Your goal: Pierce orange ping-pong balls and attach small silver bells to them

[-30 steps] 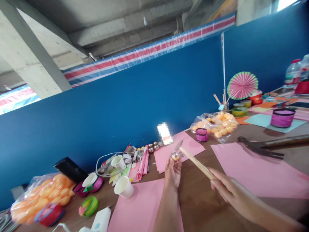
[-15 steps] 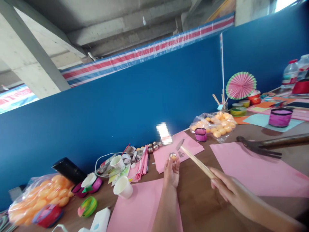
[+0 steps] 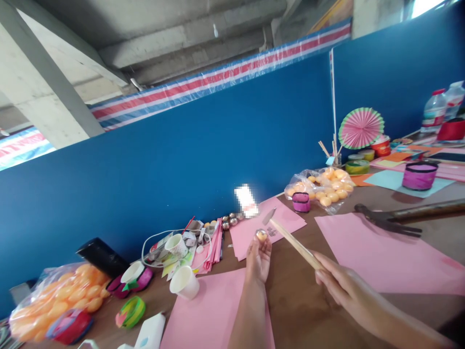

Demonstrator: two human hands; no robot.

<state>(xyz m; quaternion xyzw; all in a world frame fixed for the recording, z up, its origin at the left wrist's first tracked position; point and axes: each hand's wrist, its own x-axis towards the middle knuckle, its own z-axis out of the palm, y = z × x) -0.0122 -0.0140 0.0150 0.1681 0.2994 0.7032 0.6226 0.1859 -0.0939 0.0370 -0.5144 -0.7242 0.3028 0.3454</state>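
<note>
My left hand (image 3: 259, 257) grips a small orange ball (image 3: 261, 236) between its fingertips; shiny silver pieces cover part of the ball. My right hand (image 3: 336, 276) is closed around the pale wooden handle of a small hammer (image 3: 294, 241). The hammer's metal head is just above and to the right of the ball, apart from it. Beyond the ball, a pink sheet (image 3: 288, 217) bears a patch of small dark metallic bits (image 3: 271, 231). Several silver-coated balls (image 3: 229, 221) sit at that sheet's left edge.
A claw hammer (image 3: 395, 220) lies at the right. Bags of orange balls (image 3: 332, 190) stand at the back and, left, another bag (image 3: 69, 295). A white cup (image 3: 184, 283) stands on a pink sheet (image 3: 210, 315). A blue partition (image 3: 174, 155) closes off the table's back.
The hammer head has shifted slightly left and down. The ball in my left hand has turned a little, showing more orange. Both grips are unchanged.
</note>
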